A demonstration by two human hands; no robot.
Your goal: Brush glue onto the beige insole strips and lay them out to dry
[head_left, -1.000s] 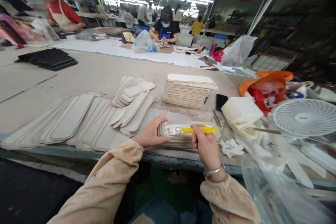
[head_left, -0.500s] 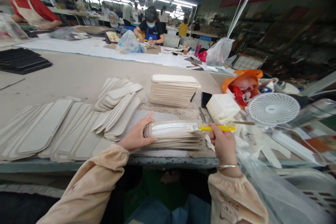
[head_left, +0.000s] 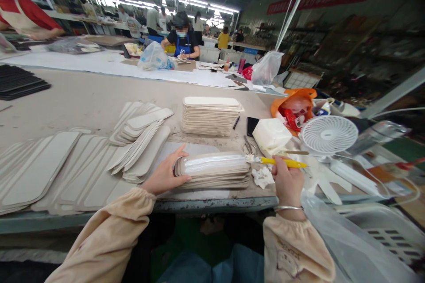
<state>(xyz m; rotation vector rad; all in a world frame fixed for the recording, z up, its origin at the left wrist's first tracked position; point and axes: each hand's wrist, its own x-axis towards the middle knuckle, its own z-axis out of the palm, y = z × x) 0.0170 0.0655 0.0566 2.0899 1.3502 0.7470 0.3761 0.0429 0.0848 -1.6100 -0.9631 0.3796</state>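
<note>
A stack of beige rounded panels [head_left: 215,180] lies near the table's front edge, its top piece streaked with white wet-looking paste. My left hand [head_left: 168,172] grips the left end of this stack, thumb along the front side and fingers behind. In my right hand [head_left: 288,179] is the yellow handle of a brush [head_left: 285,162]; its white-coated bristles touch the right end of the top panel. Behind stands a taller, neat stack of panels [head_left: 210,117]. Many more panels [head_left: 43,168] are fanned out at the left.
Right of the stacks are a black phone [head_left: 252,126], scissors [head_left: 248,146], a white container [head_left: 272,135], crumpled tissue [head_left: 263,177], a white fan [head_left: 329,136] and an orange bag [head_left: 292,106]. Black sheets [head_left: 21,82] lie far left. A masked person [head_left: 182,42] sits across the table.
The brush in my right hand has moved right along the top panel to its right end. My left hand keeps its hold on the stack. The whole view has shifted slightly.
</note>
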